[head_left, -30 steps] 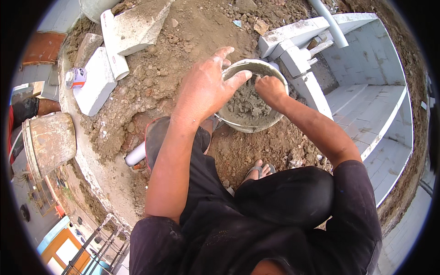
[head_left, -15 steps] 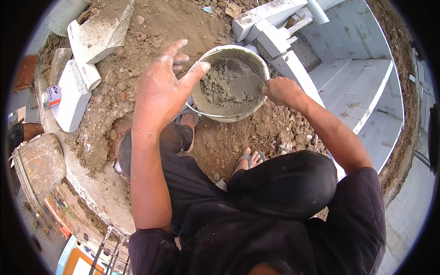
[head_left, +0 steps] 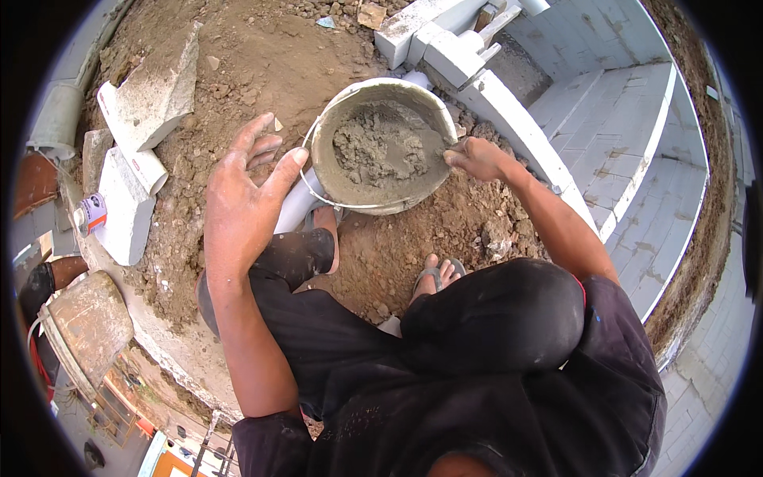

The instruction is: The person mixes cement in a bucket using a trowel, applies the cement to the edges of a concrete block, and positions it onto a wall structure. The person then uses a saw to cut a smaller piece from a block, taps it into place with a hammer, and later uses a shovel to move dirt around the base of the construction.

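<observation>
A round bucket (head_left: 380,208) with a pale rim stands on the soil in front of me, wet grey mortar (head_left: 381,143) heaped inside. My right hand (head_left: 477,157) is closed at the bucket's right rim. What its fingers grip is hidden; mortar covers that side of the bucket. To the left of the bucket, my left hand (head_left: 250,187) hangs in the air, dusty, its fingers apart and holding nothing. The thin wire handle (head_left: 310,171) droops over the bucket's left side, near my left thumb but apart from it as far as I can see.
White block walls (head_left: 540,151) border a recess on the right. Rough concrete pieces (head_left: 163,91), a white pipe (head_left: 131,143) and a small labelled can (head_left: 91,213) lie at left. Another bucket (head_left: 87,326) and part of another person's leg (head_left: 67,272) show farther left.
My left hand has moved left, away from the bucket, still open. My right hand remains at the right rim. A smooth patch of mortar beside it no longer shows; the view has shifted slightly.
</observation>
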A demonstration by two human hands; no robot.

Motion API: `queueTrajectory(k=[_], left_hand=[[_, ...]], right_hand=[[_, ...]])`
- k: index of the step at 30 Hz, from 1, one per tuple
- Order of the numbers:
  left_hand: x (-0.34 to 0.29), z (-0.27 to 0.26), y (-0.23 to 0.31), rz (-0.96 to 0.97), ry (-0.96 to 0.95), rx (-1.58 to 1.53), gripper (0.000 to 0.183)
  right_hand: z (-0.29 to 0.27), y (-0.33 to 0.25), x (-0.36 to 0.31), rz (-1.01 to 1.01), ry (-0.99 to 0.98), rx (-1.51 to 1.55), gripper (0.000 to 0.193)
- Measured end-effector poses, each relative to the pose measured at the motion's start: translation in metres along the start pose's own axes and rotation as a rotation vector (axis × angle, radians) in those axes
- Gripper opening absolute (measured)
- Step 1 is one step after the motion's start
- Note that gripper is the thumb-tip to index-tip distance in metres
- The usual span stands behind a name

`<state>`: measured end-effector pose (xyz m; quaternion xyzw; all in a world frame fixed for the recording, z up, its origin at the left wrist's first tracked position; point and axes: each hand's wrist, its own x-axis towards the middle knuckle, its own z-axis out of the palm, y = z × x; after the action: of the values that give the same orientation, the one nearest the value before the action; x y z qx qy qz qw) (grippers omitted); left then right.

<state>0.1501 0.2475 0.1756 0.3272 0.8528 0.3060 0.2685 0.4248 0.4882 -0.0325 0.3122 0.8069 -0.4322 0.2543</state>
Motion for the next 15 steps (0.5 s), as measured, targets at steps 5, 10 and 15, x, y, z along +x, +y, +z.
queueTrajectory(k=[5,10,15], left_hand=[[0.009,0.003,0.006,0.023,-0.007,0.051,0.067],[0.02,0.016,0.017,0.016,-0.059,0.088,0.066],[0.022,0.025,0.01,0.039,-0.108,0.043,0.063]], right_hand=[[-0.002,-0.04,0.004,0.2,-0.105,0.347,0.046],[0.029,-0.048,0.003,-0.05,0.027,0.533,0.051],[0.053,-0.014,-0.067,0.0,0.012,0.847,0.049]])
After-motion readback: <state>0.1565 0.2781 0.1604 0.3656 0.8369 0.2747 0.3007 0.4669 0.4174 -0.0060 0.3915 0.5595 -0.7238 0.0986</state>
